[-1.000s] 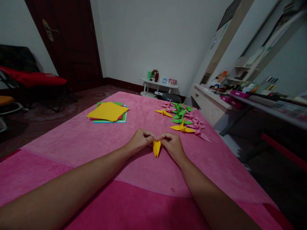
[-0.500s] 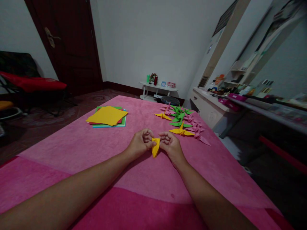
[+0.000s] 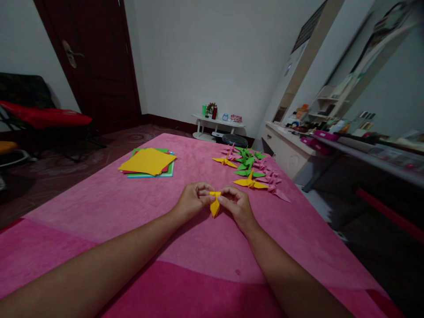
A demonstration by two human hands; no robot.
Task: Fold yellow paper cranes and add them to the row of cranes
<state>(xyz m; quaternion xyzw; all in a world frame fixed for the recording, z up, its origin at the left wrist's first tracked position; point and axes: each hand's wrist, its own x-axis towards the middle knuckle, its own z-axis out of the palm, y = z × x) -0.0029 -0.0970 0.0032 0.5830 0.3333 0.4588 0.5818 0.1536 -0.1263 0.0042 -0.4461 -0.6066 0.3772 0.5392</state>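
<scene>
Between my two hands is a small folded piece of yellow origami paper [image 3: 215, 208], its narrow end pointing toward me. My left hand [image 3: 195, 198] pinches its left side, thumb on the front and fingers behind. From the right, my right hand [image 3: 236, 203] pinches it too, with the thumb pressed on its upper part. Beyond my right hand lies a yellow paper crane [image 3: 251, 181], in front of several green paper cranes [image 3: 245, 161] and pink paper cranes [image 3: 273, 179]. Another yellow crane [image 3: 225, 161] lies farther back.
A stack of coloured paper squares [image 3: 149, 161], yellow on top, lies at the left of the pink-covered table [image 3: 132, 212]. Past the far edge stands a small white shelf table [image 3: 218, 118]. A cluttered dresser [image 3: 288, 141] is on the right, and a red-draped chair [image 3: 46, 117] on the left.
My right hand has moved in, and its thumb now presses on the yellow paper. The paper's upper part looks folded across; the cranes and stack are unmoved.
</scene>
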